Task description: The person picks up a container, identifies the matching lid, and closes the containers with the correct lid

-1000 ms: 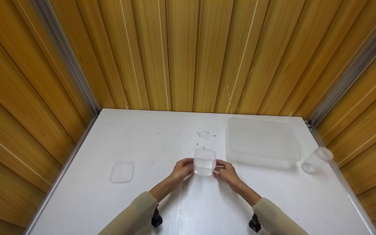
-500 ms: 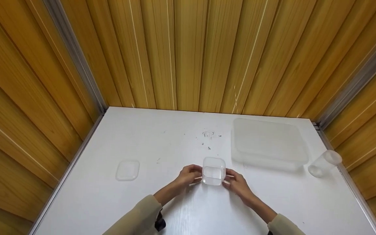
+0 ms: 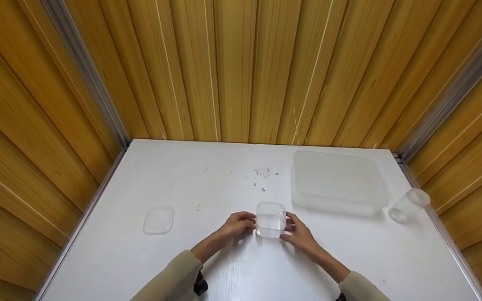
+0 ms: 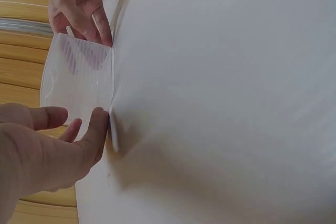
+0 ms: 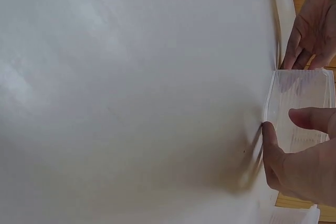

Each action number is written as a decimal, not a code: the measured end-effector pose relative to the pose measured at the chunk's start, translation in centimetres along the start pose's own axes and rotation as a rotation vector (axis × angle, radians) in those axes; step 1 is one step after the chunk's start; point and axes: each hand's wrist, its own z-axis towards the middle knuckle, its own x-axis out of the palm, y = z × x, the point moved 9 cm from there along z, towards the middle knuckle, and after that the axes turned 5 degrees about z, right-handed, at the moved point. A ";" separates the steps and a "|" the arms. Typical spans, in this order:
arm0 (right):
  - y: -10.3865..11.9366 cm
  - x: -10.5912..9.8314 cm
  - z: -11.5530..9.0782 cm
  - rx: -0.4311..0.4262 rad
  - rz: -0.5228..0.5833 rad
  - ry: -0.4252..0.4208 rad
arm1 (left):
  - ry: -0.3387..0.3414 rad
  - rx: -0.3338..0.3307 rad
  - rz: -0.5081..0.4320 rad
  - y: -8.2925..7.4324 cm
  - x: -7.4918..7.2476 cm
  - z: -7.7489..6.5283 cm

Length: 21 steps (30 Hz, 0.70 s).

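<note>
A small clear plastic container [image 3: 270,220] with rounded corners sits on the white table between both hands. Its transparency makes it hard to tell which way up it is. My left hand [image 3: 237,225] is at its left side; in the left wrist view the fingers [image 4: 94,135] reach its edge near the tabletop, thumb apart from them. On the opposite side is my right hand [image 3: 301,235], fingers along the wall and thumb at the near corner. The right wrist view shows that thumb [image 5: 310,118] and fingers spread apart beside the container. A clear rounded-square lid [image 3: 158,220] lies flat to the left.
A large frosted rectangular box [image 3: 339,179] stands at the back right. A clear cylindrical container [image 3: 409,205] is beside it, near the table's right edge. Dark marks [image 3: 262,172] spot the white tabletop [image 3: 207,167]. Wood-patterned walls [image 3: 232,75] enclose the back and sides.
The small container and both hands have come closer to the person and slightly right. My right thumb has shifted to the container's near corner. The lid, large box and cylinder have stayed put.
</note>
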 end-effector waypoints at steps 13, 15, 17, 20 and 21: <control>-0.2 -0.7 -0.4 0.000 -0.045 0.016 | -0.037 0.053 0.305 -1.4 -13.7 -4.3; -0.4 -0.6 -0.5 0.000 -0.045 0.025 | -0.171 0.022 0.359 -0.8 -17.8 -5.6; -0.3 -0.5 -0.3 -0.006 -0.041 0.034 | -0.303 -0.022 0.441 -0.1 -21.6 -7.2; -0.1 -0.4 -0.1 -0.014 -0.036 0.032 | -0.473 -0.111 0.606 1.4 -26.1 -9.8; 0.0 -0.3 -0.1 -0.019 -0.032 0.028 | -0.510 -0.147 0.654 2.1 -27.2 -10.6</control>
